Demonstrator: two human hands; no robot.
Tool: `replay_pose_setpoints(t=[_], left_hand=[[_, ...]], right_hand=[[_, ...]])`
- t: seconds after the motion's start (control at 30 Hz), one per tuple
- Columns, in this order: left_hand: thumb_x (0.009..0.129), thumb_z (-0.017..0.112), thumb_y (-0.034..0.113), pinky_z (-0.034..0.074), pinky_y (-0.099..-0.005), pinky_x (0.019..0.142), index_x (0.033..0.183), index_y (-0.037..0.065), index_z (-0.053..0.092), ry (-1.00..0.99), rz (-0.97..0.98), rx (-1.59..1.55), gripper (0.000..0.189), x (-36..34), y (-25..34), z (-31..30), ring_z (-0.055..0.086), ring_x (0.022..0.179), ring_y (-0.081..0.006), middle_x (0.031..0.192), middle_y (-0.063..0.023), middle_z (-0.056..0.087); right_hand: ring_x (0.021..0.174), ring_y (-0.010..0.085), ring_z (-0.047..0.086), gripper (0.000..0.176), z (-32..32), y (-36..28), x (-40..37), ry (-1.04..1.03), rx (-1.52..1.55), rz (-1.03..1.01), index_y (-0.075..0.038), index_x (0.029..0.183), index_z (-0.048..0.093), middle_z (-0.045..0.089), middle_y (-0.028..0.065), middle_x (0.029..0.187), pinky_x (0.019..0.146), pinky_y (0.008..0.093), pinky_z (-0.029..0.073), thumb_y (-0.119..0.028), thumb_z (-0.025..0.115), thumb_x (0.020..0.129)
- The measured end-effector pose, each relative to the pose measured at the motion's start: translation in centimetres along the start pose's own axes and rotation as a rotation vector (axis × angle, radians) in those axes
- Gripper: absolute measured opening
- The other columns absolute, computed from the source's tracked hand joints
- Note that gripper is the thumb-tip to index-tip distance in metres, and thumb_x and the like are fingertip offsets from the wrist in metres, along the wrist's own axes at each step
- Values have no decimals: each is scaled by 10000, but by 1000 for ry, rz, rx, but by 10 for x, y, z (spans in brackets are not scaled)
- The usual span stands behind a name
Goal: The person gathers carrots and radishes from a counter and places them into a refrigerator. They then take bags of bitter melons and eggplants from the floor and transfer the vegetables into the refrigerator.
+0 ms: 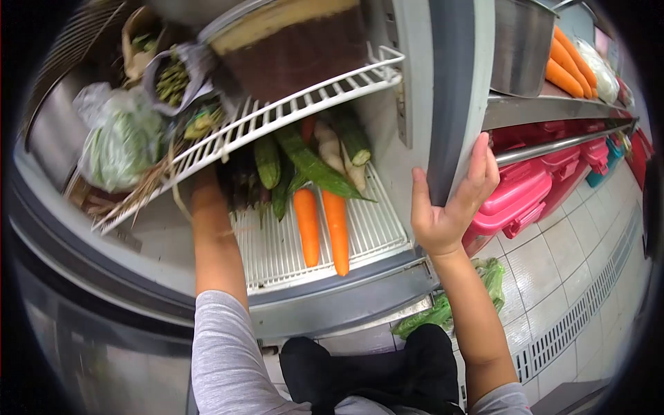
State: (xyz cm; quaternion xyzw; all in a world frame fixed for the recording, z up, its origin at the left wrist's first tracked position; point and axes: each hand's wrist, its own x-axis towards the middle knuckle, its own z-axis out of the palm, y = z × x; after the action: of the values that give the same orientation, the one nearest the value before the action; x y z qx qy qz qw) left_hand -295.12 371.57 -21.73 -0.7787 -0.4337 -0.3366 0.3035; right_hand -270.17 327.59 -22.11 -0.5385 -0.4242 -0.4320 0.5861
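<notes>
My left forearm (pixel 216 235) reaches into the refrigerator beneath the upper wire shelf (pixel 277 117). The hand at its end is hidden in shadow behind that shelf, so its fingers do not show. Close by on the lower wire rack (pixel 277 256) lie dark eggplants (pixel 242 183), a green cucumber-like vegetable (pixel 267 162) and a long ridged green gourd (pixel 315 166). Two carrots (pixel 335 232) point toward me, beside a pale root (pixel 328 146) and another green gourd (pixel 354 142). My right hand (pixel 446 214) grips the refrigerator's side edge (pixel 456 104), thumb inside and fingers around the outside.
Bagged greens (pixel 117 149), a bag of small green pods (pixel 173 83) and a large container (pixel 283 48) sit on the upper shelf. Right of the refrigerator are a metal pot (pixel 522 45), carrots (pixel 570 66) and pink bins (pixel 515 194). A green plastic bag (pixel 491 280) lies on the tiled floor.
</notes>
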Motion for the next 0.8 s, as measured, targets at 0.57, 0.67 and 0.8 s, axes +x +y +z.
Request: replay_pose_setpoints(t=[0.57, 0.67, 0.8], left_hand=[[787, 644, 338, 482, -432, 766, 1137, 74, 565, 192, 333, -228, 445, 6, 54, -58, 614, 873, -357, 1040, -179, 616], [757, 692, 328, 472, -426, 737, 1088, 48, 578, 201, 271, -340, 447, -5, 121, -130, 600, 874, -358, 947, -168, 630], [735, 698, 301, 492, -419, 761, 1065, 88, 555, 165, 259, -258, 418, -29, 183, -157, 601, 883, -320, 1020, -105, 611]], right_hand=[[1016, 331, 426, 785, 2, 6, -2, 27, 60, -38, 27, 1361, 301, 408, 195, 1177, 884, 408, 356, -103, 703, 698], [1005, 346, 433, 765, 1, 6, -2, 17, 42, -44, 27, 1353, 309, 427, 195, 1157, 878, 414, 358, -119, 696, 709], [1012, 337, 443, 751, 0, 5, 0, 35, 32, -60, 13, 1349, 322, 454, 181, 1148, 879, 414, 362, -138, 692, 713]])
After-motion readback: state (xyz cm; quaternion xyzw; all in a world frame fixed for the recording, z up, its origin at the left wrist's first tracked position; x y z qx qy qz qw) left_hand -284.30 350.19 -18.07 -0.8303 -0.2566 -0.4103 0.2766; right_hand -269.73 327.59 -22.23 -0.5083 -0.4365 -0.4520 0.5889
